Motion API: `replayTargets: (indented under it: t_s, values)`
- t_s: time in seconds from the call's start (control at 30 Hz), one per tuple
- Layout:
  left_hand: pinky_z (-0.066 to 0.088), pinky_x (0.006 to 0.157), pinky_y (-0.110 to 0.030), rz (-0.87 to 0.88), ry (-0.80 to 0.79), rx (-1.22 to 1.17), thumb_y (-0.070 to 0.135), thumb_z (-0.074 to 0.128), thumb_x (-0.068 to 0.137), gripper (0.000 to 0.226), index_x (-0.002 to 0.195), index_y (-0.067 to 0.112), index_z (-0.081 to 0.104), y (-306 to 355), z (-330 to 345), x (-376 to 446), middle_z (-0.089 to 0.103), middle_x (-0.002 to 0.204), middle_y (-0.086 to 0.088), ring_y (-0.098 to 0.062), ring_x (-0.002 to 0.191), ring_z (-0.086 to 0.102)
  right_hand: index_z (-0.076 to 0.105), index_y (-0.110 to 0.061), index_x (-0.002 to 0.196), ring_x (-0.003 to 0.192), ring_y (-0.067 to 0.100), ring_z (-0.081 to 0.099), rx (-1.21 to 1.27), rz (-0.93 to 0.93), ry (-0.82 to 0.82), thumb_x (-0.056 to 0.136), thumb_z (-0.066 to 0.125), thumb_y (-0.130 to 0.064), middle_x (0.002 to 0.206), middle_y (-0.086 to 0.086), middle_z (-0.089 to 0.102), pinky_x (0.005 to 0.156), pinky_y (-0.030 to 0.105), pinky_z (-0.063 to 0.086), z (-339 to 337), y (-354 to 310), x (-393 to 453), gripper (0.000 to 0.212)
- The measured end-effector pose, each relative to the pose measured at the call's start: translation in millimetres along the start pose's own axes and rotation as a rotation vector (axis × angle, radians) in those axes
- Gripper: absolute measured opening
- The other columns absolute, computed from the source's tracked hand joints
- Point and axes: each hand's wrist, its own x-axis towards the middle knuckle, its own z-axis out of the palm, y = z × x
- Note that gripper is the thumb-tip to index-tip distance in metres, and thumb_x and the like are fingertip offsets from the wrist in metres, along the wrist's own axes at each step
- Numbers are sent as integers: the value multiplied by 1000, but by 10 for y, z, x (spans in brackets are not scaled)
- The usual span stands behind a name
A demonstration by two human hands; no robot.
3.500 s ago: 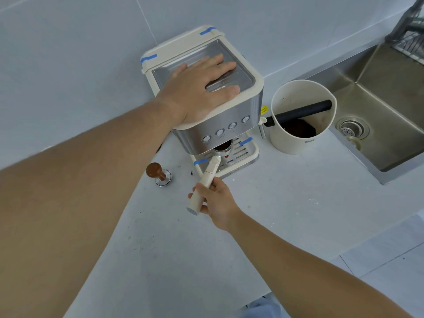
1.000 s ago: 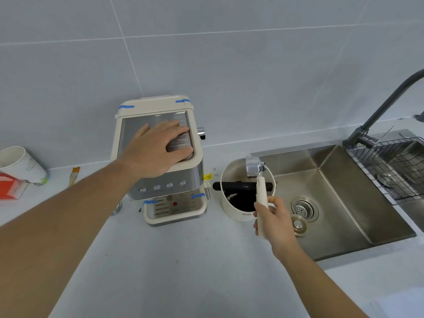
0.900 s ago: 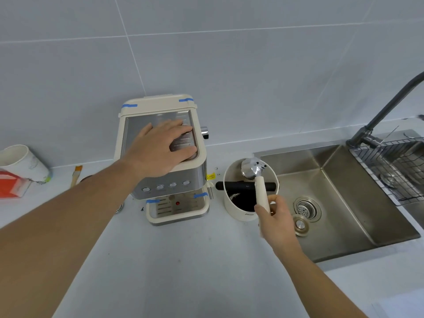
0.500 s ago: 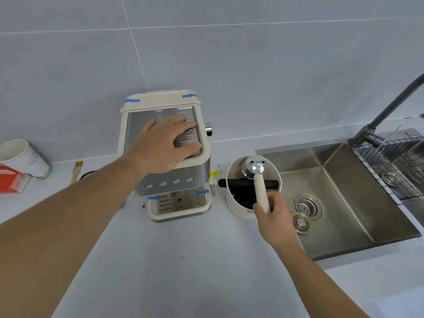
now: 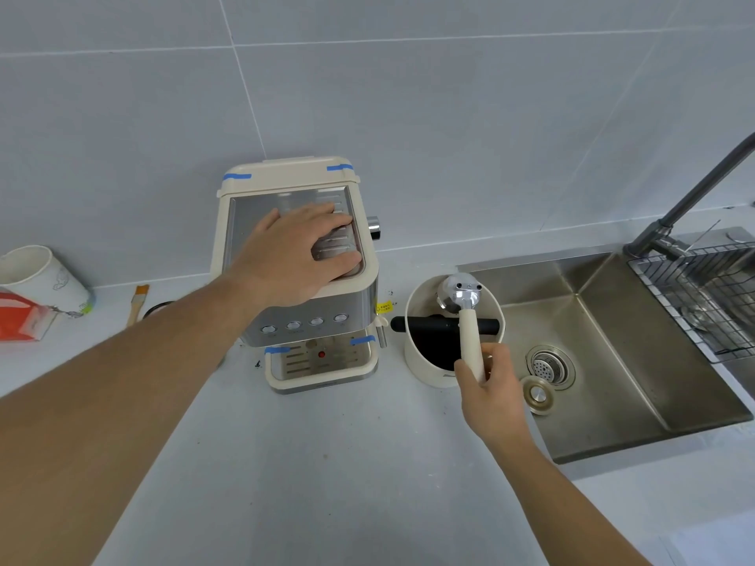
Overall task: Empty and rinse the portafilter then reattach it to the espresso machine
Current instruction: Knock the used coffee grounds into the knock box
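My right hand [image 5: 490,386] grips the cream handle of the portafilter [image 5: 461,298]. Its metal head is turned face down over the far side of the cream knock box [image 5: 425,369], just beyond the black knock bar [image 5: 429,324]. Dark grounds lie in the box. My left hand [image 5: 298,251] rests flat, fingers spread, on top of the cream and steel espresso machine [image 5: 310,320], which stands left of the knock box. The steel sink [image 5: 637,369] lies to the right, with a dark faucet [image 5: 694,194] behind it.
A drain strainer [image 5: 549,365] and a loose round stopper [image 5: 538,396] sit in the sink basin. A wire rack [image 5: 702,288] hangs at the sink's right side. A paper cup [image 5: 36,275], a red packet [image 5: 20,320] and a small brush [image 5: 137,302] lie far left by the wall.
My right hand carried the portafilter from the machine over to the knock box and turned its head face down over the box. My left hand stayed on top of the machine.
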Motion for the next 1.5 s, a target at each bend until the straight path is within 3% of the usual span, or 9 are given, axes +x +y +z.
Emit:
replayTargets:
  t_s: [0.77, 0.93, 1.13, 1.27, 1.37, 1.43, 1.5]
  values:
    - [13, 120, -47, -6, 11, -6, 64, 45, 88, 61, 143, 39, 41, 49, -20, 20, 35, 158, 8, -15, 145, 31, 47, -18, 108, 69, 10, 55, -102, 27, -41, 96, 58, -25, 90, 3, 58, 50, 21, 36, -65, 12, 112, 18]
    - [10, 120, -47, -19, 2, -7, 65, 45, 88, 60, 143, 40, 41, 11, 0, 4, 34, 159, 9, -15, 146, 29, 50, -19, 105, 67, 12, 55, -32, 32, -35, 95, 59, -24, 88, 1, 58, 51, 23, 40, -56, 3, 73, 15]
    - [9, 121, -47, -29, -3, -7, 65, 45, 88, 60, 143, 41, 40, -6, 7, -8, 33, 159, 10, -14, 147, 27, 50, -21, 107, 65, 11, 54, -11, -16, -29, 95, 59, -23, 85, 0, 58, 45, 14, 40, -112, 17, 52, 16]
    - [10, 122, -47, -30, 3, -15, 63, 46, 89, 59, 143, 41, 41, -12, 11, -3, 33, 159, 10, -13, 147, 27, 48, -21, 106, 70, 7, 54, -88, -14, -73, 95, 60, -25, 84, -4, 56, 51, 20, 35, -134, 55, 110, 16]
    - [11, 121, -48, -36, 3, -13, 63, 47, 88, 58, 143, 41, 41, -19, 13, 3, 33, 159, 10, -13, 146, 28, 52, -19, 107, 69, 5, 54, -61, -6, -91, 94, 61, -25, 85, -7, 57, 51, 17, 37, -175, 59, 169, 16]
    - [13, 121, -49, -34, 5, -15, 63, 47, 88, 59, 142, 42, 42, -16, 14, 7, 34, 158, 10, -13, 146, 29, 53, -20, 106, 67, 7, 55, -24, 5, -108, 94, 61, -26, 85, -5, 58, 51, 18, 41, -207, 79, 192, 15]
    - [13, 121, -49, -39, 12, -16, 62, 49, 88, 58, 142, 41, 43, -20, 16, 8, 34, 158, 10, -12, 146, 28, 54, -22, 104, 67, 16, 58, 13, 24, -121, 92, 63, -29, 86, -2, 59, 56, 29, 49, -218, 102, 210, 17]
